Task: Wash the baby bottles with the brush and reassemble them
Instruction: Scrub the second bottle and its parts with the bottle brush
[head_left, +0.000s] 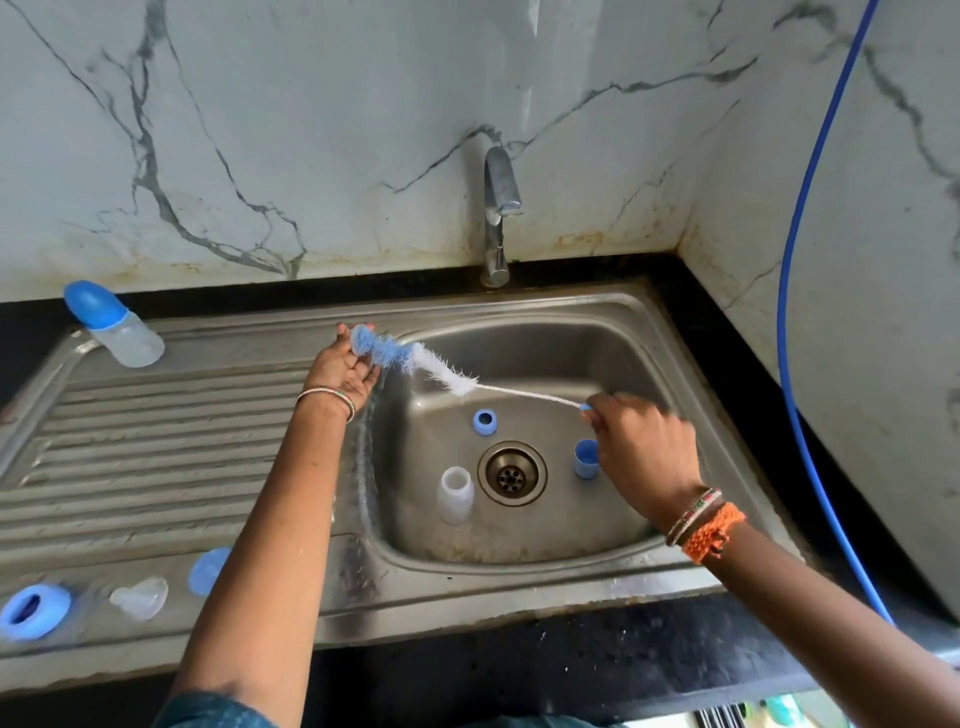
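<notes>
Both arms outstretched, left hand (343, 371) palm-up and relaxed, right hand (644, 447) fingers (602, 410) pinched.

A steel sink (519, 306) with a ribbed drainboard (156, 467) is set into the black table (727, 343). On the drainboard lie a capped bottle (114, 325), a blue ring (34, 610), a clear teat (140, 597) and a blue cap (208, 569).

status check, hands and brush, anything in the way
Right hand pinches brush handle; left hand cups bristle tip. Open bottle waits in sink. Nothing blocking.
</notes>
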